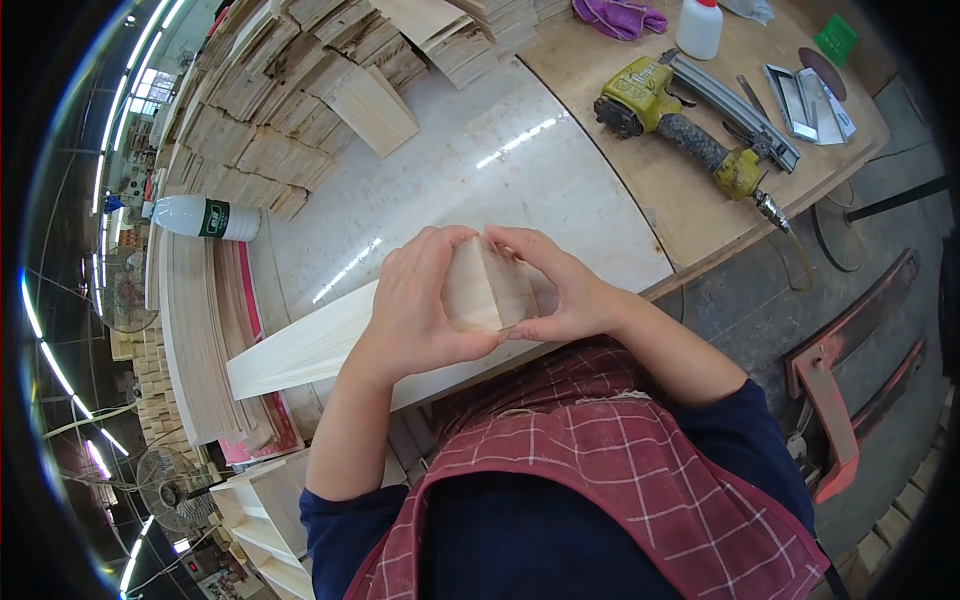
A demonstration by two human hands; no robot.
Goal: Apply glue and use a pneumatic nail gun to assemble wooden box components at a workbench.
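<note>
Two pale wooden boards [470, 290] meet along an upright edge between my hands, in front of my body. My left hand [408, 305] curves round their left side, fingertips at the top of the edge and thumb at its bottom. My right hand [570, 290] grips the right side the same way, its fingertips close to the left ones. A long pale board [300, 345] reaches out to the left from under my left hand; whether it is joined to the held pieces is hidden.
Stacked thin boards [270, 110] fill the far left of the white worktop [450, 170]. A water bottle [207, 218] lies on upright panels [190, 320]. On the wooden table at right are a yellow nail gun [690, 125], a white bottle [700, 28] and a purple cloth [620, 16].
</note>
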